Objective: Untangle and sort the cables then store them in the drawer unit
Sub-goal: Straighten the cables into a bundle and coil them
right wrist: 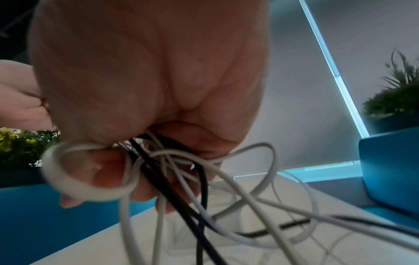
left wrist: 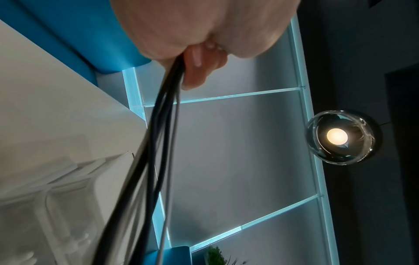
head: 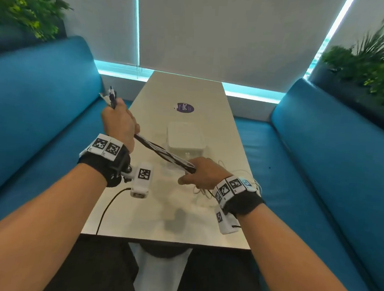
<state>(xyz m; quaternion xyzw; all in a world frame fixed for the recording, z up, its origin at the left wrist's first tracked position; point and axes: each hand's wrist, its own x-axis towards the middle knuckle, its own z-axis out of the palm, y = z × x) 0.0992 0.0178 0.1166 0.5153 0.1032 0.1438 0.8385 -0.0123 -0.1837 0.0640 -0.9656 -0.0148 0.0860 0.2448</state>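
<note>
Purple sticker (head: 185, 108) lettering reading "ClayG" is seen beyond the drawer unit (head: 185, 138), toward the far edge of the table (head: 149, 215); a twisted bundle of black and white cables (head: 164, 153) is stretched taut in front of the unit; its upper end is gripped by the curled left hand (head: 119, 122), plugs protruding above; its lower end is clenched in the right hand (head: 204, 172), loose loops (right wrist: 260, 190) spilling beside the unit; bare tabletop is left nearer the front edge

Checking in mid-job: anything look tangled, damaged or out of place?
Yes: loose white loops spill tangled below the right hand. The twisted cable bundle is stretched to the left hand. No damage visible.
</note>
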